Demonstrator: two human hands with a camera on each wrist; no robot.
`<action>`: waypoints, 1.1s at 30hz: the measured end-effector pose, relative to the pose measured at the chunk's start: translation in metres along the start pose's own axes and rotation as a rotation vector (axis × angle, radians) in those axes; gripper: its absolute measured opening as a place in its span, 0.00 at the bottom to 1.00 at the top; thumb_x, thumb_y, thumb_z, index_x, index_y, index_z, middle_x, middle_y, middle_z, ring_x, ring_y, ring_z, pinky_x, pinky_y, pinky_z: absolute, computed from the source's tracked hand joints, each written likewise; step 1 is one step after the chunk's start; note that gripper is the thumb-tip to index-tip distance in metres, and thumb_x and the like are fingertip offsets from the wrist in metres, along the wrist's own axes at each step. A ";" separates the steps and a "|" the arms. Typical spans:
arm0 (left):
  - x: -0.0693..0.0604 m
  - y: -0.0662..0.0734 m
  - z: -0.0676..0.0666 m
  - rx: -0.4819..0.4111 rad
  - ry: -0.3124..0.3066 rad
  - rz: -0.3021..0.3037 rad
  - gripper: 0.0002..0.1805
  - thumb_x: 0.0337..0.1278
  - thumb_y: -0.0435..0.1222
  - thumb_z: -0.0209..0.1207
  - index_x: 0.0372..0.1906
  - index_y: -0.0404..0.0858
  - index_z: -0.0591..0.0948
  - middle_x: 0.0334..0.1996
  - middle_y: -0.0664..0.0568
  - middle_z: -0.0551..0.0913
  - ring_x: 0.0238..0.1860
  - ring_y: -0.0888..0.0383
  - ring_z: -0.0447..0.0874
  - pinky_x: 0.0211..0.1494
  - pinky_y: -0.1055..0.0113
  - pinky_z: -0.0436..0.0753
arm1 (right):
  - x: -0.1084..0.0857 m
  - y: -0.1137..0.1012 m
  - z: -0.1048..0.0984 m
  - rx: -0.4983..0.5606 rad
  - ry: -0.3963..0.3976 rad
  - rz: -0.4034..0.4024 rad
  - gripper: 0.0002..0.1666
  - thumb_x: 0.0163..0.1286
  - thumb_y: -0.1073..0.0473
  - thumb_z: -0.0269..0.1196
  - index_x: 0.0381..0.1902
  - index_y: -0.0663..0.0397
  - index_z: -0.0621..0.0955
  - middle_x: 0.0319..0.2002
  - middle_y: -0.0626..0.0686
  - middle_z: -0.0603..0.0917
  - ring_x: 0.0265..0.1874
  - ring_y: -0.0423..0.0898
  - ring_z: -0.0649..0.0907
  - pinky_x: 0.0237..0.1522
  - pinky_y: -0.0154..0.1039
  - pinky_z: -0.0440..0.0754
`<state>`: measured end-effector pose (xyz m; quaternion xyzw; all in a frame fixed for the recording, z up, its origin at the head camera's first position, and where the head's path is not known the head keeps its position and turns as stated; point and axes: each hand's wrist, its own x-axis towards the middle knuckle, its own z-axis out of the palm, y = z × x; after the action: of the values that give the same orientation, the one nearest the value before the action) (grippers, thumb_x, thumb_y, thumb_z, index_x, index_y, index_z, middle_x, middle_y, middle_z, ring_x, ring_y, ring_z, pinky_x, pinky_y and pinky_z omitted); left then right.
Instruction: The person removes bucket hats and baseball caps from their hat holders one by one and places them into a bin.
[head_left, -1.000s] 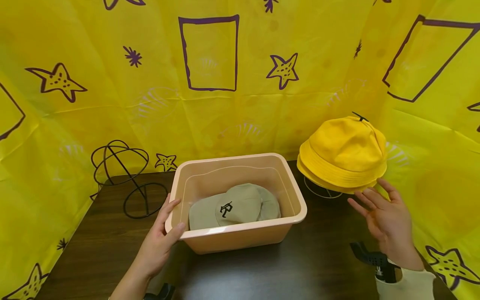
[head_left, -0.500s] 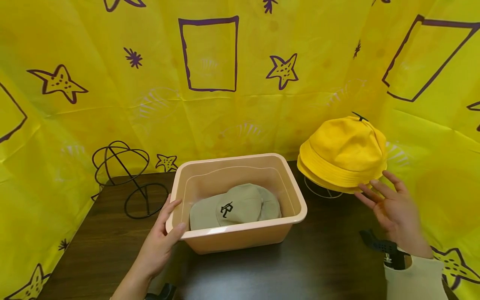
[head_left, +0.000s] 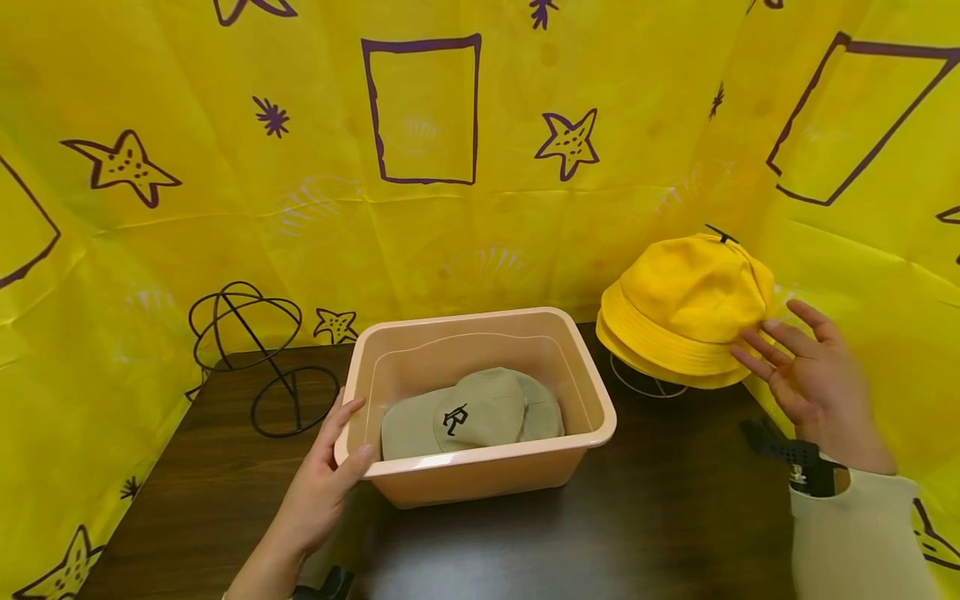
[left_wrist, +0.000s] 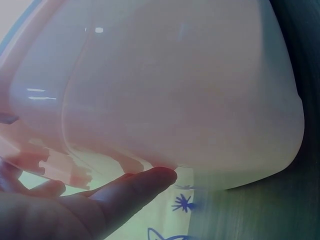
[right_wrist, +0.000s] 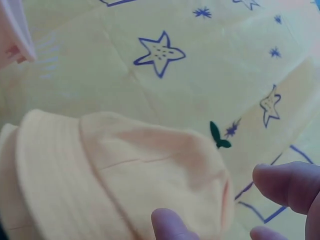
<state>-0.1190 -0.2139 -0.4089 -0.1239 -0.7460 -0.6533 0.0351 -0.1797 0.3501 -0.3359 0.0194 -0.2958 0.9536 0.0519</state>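
My left hand [head_left: 318, 483] grips the left front corner of a peach plastic basin [head_left: 480, 490], with its fingertips and thumb at the rim. The left wrist view shows the basin's smooth outer wall [left_wrist: 165, 95] close up, a finger along it. Inside the basin lies a khaki baseball cap [head_left: 480, 412] with a black letter on its front. At the right, a yellow bucket hat [head_left: 686, 300] with a green leaf-like tip [right_wrist: 218, 135] sits on a wire stand [head_left: 648, 387]. My right hand [head_left: 817, 383] is beside the hat's right side, fingers spread and loosely bent; whether they touch it I cannot tell.
A bare black wire hat stand [head_left: 255, 350] stands at the table's back left. Yellow sheeting [head_left: 300, 233] with purple drawings hangs behind and at both sides of the dark wooden table [head_left: 195, 492].
My right hand has moved up and to the right, from the hat's lower brim to its right side. The left hand, basin and cap have stayed put.
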 end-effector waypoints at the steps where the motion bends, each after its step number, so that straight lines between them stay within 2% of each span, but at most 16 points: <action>1: 0.000 0.000 0.000 -0.003 -0.001 0.003 0.30 0.71 0.27 0.53 0.74 0.32 0.59 0.79 0.46 0.34 0.73 0.34 0.40 0.58 0.78 0.69 | 0.001 -0.002 0.002 -0.003 0.003 -0.006 0.28 0.72 0.81 0.48 0.61 0.48 0.71 0.51 0.58 0.71 0.47 0.63 0.81 0.49 0.61 0.80; 3: 0.000 0.000 0.000 -0.013 -0.004 0.007 0.30 0.71 0.27 0.53 0.74 0.32 0.59 0.79 0.46 0.34 0.73 0.34 0.40 0.58 0.78 0.69 | 0.005 -0.007 0.007 -0.021 0.012 -0.015 0.29 0.72 0.81 0.48 0.61 0.48 0.71 0.49 0.59 0.72 0.46 0.63 0.81 0.48 0.60 0.80; 7: 0.000 0.000 0.000 -0.032 -0.007 0.012 0.30 0.70 0.26 0.53 0.74 0.34 0.60 0.79 0.48 0.33 0.73 0.34 0.40 0.58 0.77 0.70 | 0.016 -0.015 0.021 -0.178 0.080 -0.044 0.30 0.70 0.79 0.55 0.62 0.44 0.69 0.50 0.56 0.72 0.44 0.60 0.82 0.44 0.57 0.83; 10: 0.000 0.001 0.000 -0.034 -0.006 0.007 0.30 0.70 0.26 0.52 0.74 0.35 0.60 0.79 0.48 0.33 0.74 0.35 0.40 0.58 0.77 0.70 | 0.025 -0.020 0.031 -0.294 0.121 -0.036 0.33 0.69 0.76 0.59 0.64 0.41 0.67 0.53 0.52 0.69 0.45 0.57 0.82 0.44 0.55 0.84; 14: 0.000 0.001 0.000 -0.033 -0.007 -0.002 0.30 0.71 0.26 0.53 0.74 0.34 0.59 0.79 0.48 0.33 0.74 0.34 0.39 0.57 0.77 0.71 | 0.037 -0.026 0.043 -0.370 0.125 -0.018 0.36 0.68 0.75 0.61 0.66 0.39 0.66 0.54 0.51 0.68 0.45 0.54 0.81 0.45 0.54 0.83; 16: 0.000 0.001 0.000 -0.038 -0.009 -0.008 0.30 0.71 0.27 0.53 0.74 0.34 0.59 0.79 0.48 0.33 0.74 0.33 0.39 0.57 0.77 0.71 | 0.040 -0.030 0.047 -0.388 0.113 -0.014 0.36 0.68 0.76 0.61 0.65 0.39 0.68 0.52 0.52 0.72 0.42 0.54 0.83 0.43 0.53 0.84; 20: 0.000 0.000 0.000 -0.053 -0.013 -0.009 0.31 0.71 0.27 0.53 0.74 0.33 0.59 0.79 0.47 0.32 0.74 0.33 0.38 0.57 0.76 0.72 | 0.045 -0.036 0.051 -0.386 -0.032 -0.016 0.35 0.70 0.79 0.56 0.67 0.44 0.67 0.44 0.57 0.83 0.39 0.54 0.86 0.39 0.52 0.85; 22: -0.001 0.000 0.000 -0.056 -0.012 -0.007 0.31 0.71 0.26 0.53 0.74 0.33 0.59 0.79 0.47 0.32 0.74 0.33 0.38 0.57 0.76 0.72 | 0.048 -0.039 0.053 -0.419 -0.093 -0.011 0.34 0.71 0.78 0.54 0.68 0.44 0.67 0.41 0.58 0.86 0.39 0.53 0.87 0.38 0.50 0.86; 24: -0.001 0.000 0.001 -0.053 -0.011 -0.005 0.30 0.70 0.26 0.52 0.74 0.33 0.59 0.79 0.47 0.32 0.74 0.33 0.39 0.56 0.76 0.72 | 0.051 -0.042 0.054 -0.454 -0.164 -0.017 0.33 0.73 0.78 0.52 0.70 0.48 0.64 0.42 0.58 0.86 0.38 0.52 0.87 0.37 0.47 0.86; 26: -0.001 0.000 0.001 -0.056 -0.011 -0.005 0.31 0.70 0.25 0.52 0.74 0.33 0.59 0.79 0.47 0.32 0.74 0.33 0.39 0.56 0.76 0.72 | 0.056 -0.046 0.055 -0.502 -0.200 -0.020 0.34 0.73 0.78 0.50 0.72 0.49 0.63 0.49 0.56 0.83 0.40 0.50 0.86 0.38 0.47 0.86; 28: -0.001 0.000 0.001 -0.055 -0.011 -0.005 0.31 0.70 0.25 0.52 0.74 0.33 0.59 0.79 0.47 0.32 0.73 0.33 0.39 0.56 0.76 0.72 | 0.063 -0.049 0.061 -0.715 -0.154 -0.004 0.37 0.75 0.71 0.55 0.76 0.44 0.61 0.65 0.57 0.71 0.41 0.44 0.85 0.38 0.45 0.86; 29: -0.001 -0.001 0.000 -0.052 -0.012 -0.006 0.31 0.71 0.26 0.52 0.74 0.33 0.59 0.79 0.46 0.32 0.73 0.34 0.39 0.56 0.76 0.72 | 0.067 -0.051 0.063 -0.854 -0.139 0.003 0.39 0.76 0.66 0.56 0.78 0.42 0.57 0.71 0.59 0.64 0.42 0.42 0.85 0.38 0.45 0.86; 31: 0.000 -0.001 0.000 -0.050 -0.014 -0.011 0.30 0.71 0.26 0.52 0.74 0.34 0.59 0.79 0.47 0.32 0.73 0.35 0.40 0.57 0.76 0.72 | 0.076 -0.055 0.071 -1.151 -0.097 0.076 0.44 0.75 0.56 0.60 0.80 0.35 0.51 0.78 0.57 0.48 0.49 0.39 0.83 0.42 0.46 0.85; 33: 0.001 -0.002 0.000 -0.039 -0.016 -0.014 0.30 0.71 0.27 0.52 0.74 0.36 0.60 0.79 0.46 0.31 0.73 0.36 0.42 0.57 0.75 0.72 | 0.085 -0.058 0.080 -1.402 -0.068 0.173 0.51 0.70 0.45 0.64 0.80 0.30 0.47 0.79 0.55 0.38 0.48 0.36 0.83 0.41 0.43 0.85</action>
<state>-0.1204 -0.2145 -0.4108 -0.1246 -0.7341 -0.6671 0.0220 -0.2570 0.3598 -0.2313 -0.0126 -0.8422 0.5380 -0.0331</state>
